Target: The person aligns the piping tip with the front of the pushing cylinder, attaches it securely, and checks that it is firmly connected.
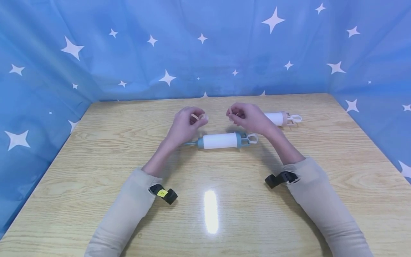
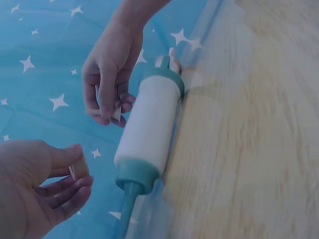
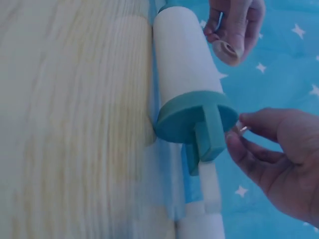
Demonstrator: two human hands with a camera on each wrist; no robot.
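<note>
My left hand (image 1: 185,123) pinches a small pale round piece (image 3: 227,53) between thumb and fingers, its ringed face showing in the right wrist view. Across from it, my right hand (image 1: 250,116) grips another small pale piece (image 2: 117,113), mostly hidden by the fingers. The two hands are apart, raised above the far part of the table. Just in front of them lies a toy syringe (image 1: 220,141) with a white barrel, teal ends and a pale ring handle pointing right. A second toy syringe (image 1: 274,118), white with pinkish ends, is partly hidden behind my right hand.
The wooden table (image 1: 205,171) ends at the back against a blue curtain (image 1: 224,46) with white stars, which also hangs along both sides. A bright light reflection (image 1: 211,211) shows on the tabletop between the forearms.
</note>
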